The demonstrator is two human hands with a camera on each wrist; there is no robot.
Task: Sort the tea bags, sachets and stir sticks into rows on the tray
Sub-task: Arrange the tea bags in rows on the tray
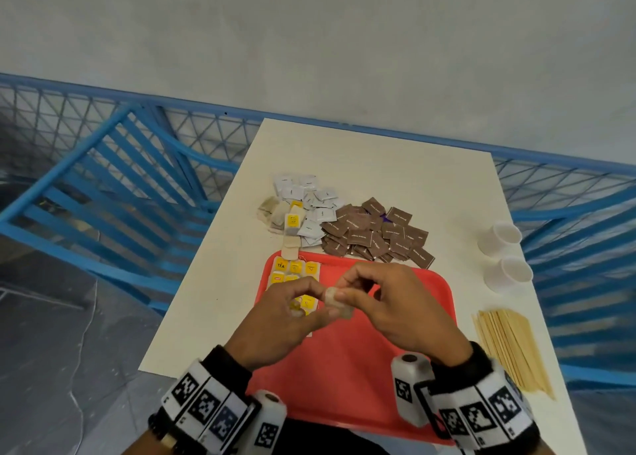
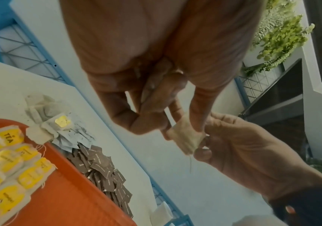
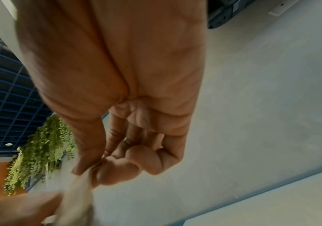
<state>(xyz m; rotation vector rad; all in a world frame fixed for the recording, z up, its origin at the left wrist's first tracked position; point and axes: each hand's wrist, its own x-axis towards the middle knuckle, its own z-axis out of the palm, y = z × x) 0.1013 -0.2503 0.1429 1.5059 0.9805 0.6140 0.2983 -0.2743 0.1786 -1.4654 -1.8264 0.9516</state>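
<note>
Even, diffuse light throughout; no hard shadows, no glare on the tabletop. Head view soft overall, straight edges bowed toward the corners. Both wrist views dimmer with a greenish cast; close fingers blurred, bottom-left corner of right wrist view fully out of focus.

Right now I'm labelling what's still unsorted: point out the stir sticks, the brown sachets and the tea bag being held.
stir sticks (image 1: 509, 346): head view, middle of the bundle.
brown sachets (image 1: 377, 234): head view, centre of the pile.
tea bag (image 2: 185, 138): left wrist view, its paper face.
</note>
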